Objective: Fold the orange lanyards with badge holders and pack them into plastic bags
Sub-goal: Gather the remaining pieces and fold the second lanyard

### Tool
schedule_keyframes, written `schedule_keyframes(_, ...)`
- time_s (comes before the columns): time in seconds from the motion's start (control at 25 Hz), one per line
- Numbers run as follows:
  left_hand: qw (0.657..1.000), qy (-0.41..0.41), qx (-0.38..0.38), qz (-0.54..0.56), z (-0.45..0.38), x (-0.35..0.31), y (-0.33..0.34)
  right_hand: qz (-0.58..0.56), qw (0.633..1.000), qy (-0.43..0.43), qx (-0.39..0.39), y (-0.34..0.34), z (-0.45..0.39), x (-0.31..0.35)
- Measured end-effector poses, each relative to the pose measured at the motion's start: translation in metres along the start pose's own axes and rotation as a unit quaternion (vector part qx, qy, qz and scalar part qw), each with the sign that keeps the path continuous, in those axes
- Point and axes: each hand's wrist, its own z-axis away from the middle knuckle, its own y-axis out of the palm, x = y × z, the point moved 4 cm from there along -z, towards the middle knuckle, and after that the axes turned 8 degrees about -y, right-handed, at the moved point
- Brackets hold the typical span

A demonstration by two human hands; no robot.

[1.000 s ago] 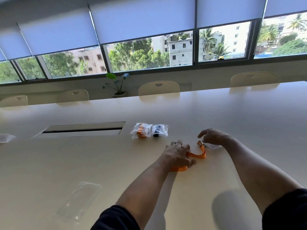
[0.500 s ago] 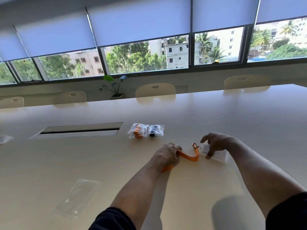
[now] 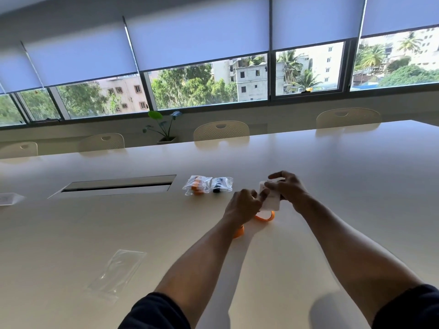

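Note:
A clear badge holder (image 3: 270, 200) is lifted off the table between my hands. My right hand (image 3: 286, 188) grips its far side, fingers curled over the top. My left hand (image 3: 244, 206) pinches its near edge. The orange lanyard (image 3: 264, 216) hangs from it and loops on the table below, a second bend (image 3: 238, 232) showing under my left wrist. An empty clear plastic bag (image 3: 117, 271) lies flat at the near left. Two packed bags sit further back: one with an orange lanyard (image 3: 196, 185), one with a dark lanyard (image 3: 221, 184).
The long pale table (image 3: 344, 176) has a recessed cable slot (image 3: 114, 186) at the left. Another clear item (image 3: 8, 198) lies at the far left edge. Chairs (image 3: 221, 131) line the far side, with a potted plant (image 3: 164, 129) by the windows.
My right hand has picked the badge holder up from the table and my left hand has come off the lanyard to pinch the holder. The lanyard has bunched up closer beneath.

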Motion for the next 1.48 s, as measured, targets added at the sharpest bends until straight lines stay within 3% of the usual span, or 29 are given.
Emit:
schedule_keyframes(0.16,0.992,-0.033,-0.012,0.12,-0.005,0.0,-0.017,-0.091,0.995,-0.037,-0.004,0.014,0.009,0.017)
schedule_keyframes(0.28,0.973,-0.017,0.042,0.227,-0.004,-0.003,-0.033,-0.132,0.99,-0.04,-0.015,0.016,0.009,0.02)
schedule_keyframes(0.44,0.951,-0.015,0.11,0.29,0.001,0.002,-0.045,-0.105,0.991,-0.064,0.044,0.027,0.012,0.029)
schedule_keyframes(0.6,0.905,-0.013,0.148,0.399,0.004,0.001,-0.057,-0.171,0.979,-0.07,0.082,0.032,0.013,0.041)
schedule_keyframes(0.76,0.861,-0.006,0.183,0.475,0.006,-0.006,-0.075,-0.171,0.975,-0.12,0.07,0.024,0.011,0.036)
schedule_keyframes(1.0,0.884,0.004,0.1,0.457,0.001,-0.011,-0.1,0.03,0.982,-0.14,0.122,0.042,0.018,0.024)
schedule_keyframes(1.2,0.906,-0.032,-0.039,0.421,-0.005,0.001,-0.11,-0.044,0.976,-0.132,0.167,0.066,0.03,0.017)
schedule_keyframes(1.32,0.929,-0.059,-0.143,0.337,-0.009,0.01,-0.118,-0.077,0.969,-0.143,0.187,0.073,0.038,0.016)
schedule_keyframes(1.48,0.928,-0.077,-0.189,0.311,-0.016,0.03,-0.125,-0.1,0.96,-0.148,0.217,0.074,0.044,0.013)
